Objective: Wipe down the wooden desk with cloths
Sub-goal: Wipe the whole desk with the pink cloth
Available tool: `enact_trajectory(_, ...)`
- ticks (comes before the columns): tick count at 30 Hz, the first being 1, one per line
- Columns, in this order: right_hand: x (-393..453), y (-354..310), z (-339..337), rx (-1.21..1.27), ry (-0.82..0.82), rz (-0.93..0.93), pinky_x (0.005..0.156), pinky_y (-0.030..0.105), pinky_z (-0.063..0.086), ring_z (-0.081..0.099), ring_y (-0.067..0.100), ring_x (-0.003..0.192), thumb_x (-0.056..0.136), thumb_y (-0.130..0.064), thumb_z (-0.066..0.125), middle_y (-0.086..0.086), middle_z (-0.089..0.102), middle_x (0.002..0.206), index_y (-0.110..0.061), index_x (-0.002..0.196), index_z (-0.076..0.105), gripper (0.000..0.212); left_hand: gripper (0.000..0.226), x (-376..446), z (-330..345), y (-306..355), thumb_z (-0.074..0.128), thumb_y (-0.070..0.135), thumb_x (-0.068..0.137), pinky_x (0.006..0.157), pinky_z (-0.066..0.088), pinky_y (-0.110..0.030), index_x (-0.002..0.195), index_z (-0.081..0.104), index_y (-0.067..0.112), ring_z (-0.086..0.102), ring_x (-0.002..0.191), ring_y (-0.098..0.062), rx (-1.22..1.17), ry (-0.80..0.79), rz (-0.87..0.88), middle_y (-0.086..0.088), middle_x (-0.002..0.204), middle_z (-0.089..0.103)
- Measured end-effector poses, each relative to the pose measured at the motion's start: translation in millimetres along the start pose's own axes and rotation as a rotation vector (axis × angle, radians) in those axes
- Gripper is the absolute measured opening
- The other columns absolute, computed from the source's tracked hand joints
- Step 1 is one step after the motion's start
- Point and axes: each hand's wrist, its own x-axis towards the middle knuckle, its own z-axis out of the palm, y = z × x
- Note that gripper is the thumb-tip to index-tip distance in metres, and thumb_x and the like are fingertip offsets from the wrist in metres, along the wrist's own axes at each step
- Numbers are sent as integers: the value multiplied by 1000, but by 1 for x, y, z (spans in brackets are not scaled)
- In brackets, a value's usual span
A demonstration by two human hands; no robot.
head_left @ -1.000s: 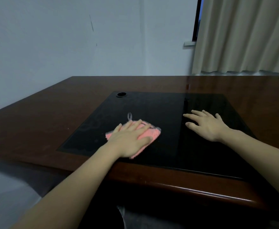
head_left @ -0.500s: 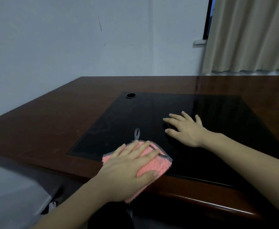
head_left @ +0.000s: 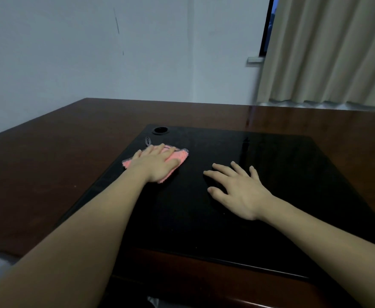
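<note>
The left hand (head_left: 154, 165) presses a pink cloth (head_left: 178, 157) flat-fingered on the desk's (head_left: 49, 161) black inlay (head_left: 293, 196) (near its hole), while the right hand (head_left: 237, 190) rests beside, fingers spread.

The cloth (head_left: 177, 157) was pink, edged with grey-white mesh and a mesh loop (head_left: 148, 141). The desk (head_left: 49, 165) was dark reddish-brown wood, its inset panel (head_left: 282, 174) glossy black. The wall (head_left: 71, 52) was pale grey-blue, the curtain (head_left: 333, 52) plain beige.
</note>
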Motion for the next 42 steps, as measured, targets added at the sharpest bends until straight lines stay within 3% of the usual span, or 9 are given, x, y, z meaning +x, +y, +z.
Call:
enact_trajectory(7,-2,-3,-1,7,-5,-4,121,63,0,0,29,157,104,-58,27,-14,7,169,-46,157,19,55,62,-59,4,5,13,66,102,125,-4,-49,159,0,46,-8,157,-18,23,-30,134,10,170,-9)
enact_trajectory(12,-1,-2,-1,-5,-14,-2,122,63,0,-2,28,157,104,-59,25,-15,5,169,-47,158,16,56,61,-136,10,-7,14,67,100,124,-13,-38,155,-8,53,-22,151,-6,60,-75,286,21,162,-23)
enact_trajectory(16,0,0,1,-9,-9,1,122,62,-1,-3,28,157,104,-58,25,-15,5,169,-47,158,16,56,62,-127,9,-22,17,75,96,123,-14,-34,151,-7,60,-24,149,-1,18,-96,307,27,160,-23)
enact_trajectory(18,1,1,1,-9,-9,2,122,62,-1,-2,28,157,104,-59,25,-15,5,169,-47,157,16,56,66,-103,7,-28,14,80,93,123,-10,-37,152,-6,58,-18,152,-5,35,-82,291,24,163,-19)
enact_trajectory(24,-2,1,0,8,-1,4,122,62,-1,-1,28,157,103,-58,28,-16,7,169,-47,157,18,56,61,-15,-2,-26,18,64,104,124,0,-48,160,4,45,-2,157,-20,12,-8,26,10,170,-4)
enact_trajectory(28,-4,-1,-2,13,0,0,122,62,-1,-1,28,157,104,-58,27,-14,7,169,-47,157,19,55,62,-11,-1,-10,17,63,103,124,0,-50,161,5,42,-2,157,-22,-17,9,-44,8,171,-3)
enact_trajectory(34,-3,0,-1,-13,-37,-9,122,62,-3,-4,30,156,105,-59,20,-13,2,170,-48,158,12,56,63,-93,7,-2,12,70,101,125,-4,-48,158,-4,47,-9,156,-16,40,-35,146,11,169,-12)
enact_trajectory(38,-2,1,0,-20,-32,-10,122,62,-2,-3,31,156,105,-59,19,-12,2,170,-47,159,13,56,60,-169,16,-6,11,72,98,124,-13,-37,152,-10,58,-24,150,-5,78,-39,289,22,161,-25)
enact_trajectory(42,-1,2,1,-19,-21,-7,122,62,-1,-3,30,157,104,-59,21,-12,3,170,-46,159,14,56,60,-190,19,-15,6,76,90,120,-20,-28,146,-12,66,-34,144,2,57,-68,295,33,151,-34)
